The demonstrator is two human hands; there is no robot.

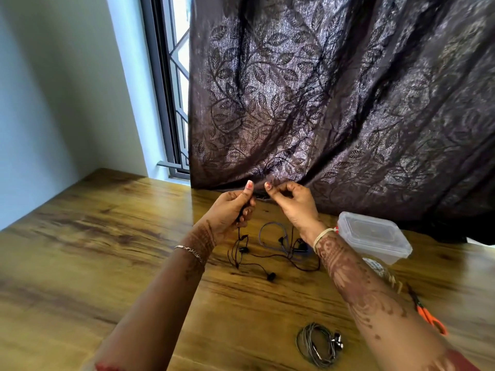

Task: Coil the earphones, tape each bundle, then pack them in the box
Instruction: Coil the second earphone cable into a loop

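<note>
1. Your left hand (235, 207) grips the black earphones (242, 250) by the cable, fingers curled. Your right hand (292, 202) seems to pinch the same cable's upper end.
2. Both hands are raised above the surface (107, 236), likely keeping a short stretch taut to start a coil.
3. The cable's long run hangs straight down from the left hand, and the buds trail on the surface toward you.
4. At right is the box (375, 236); a coiled grey bundle (318, 346) lies nearer you.

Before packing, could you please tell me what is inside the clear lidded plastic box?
The clear lidded plastic box shows nothing distinct inside; the right forearm covers its near left corner.
</note>
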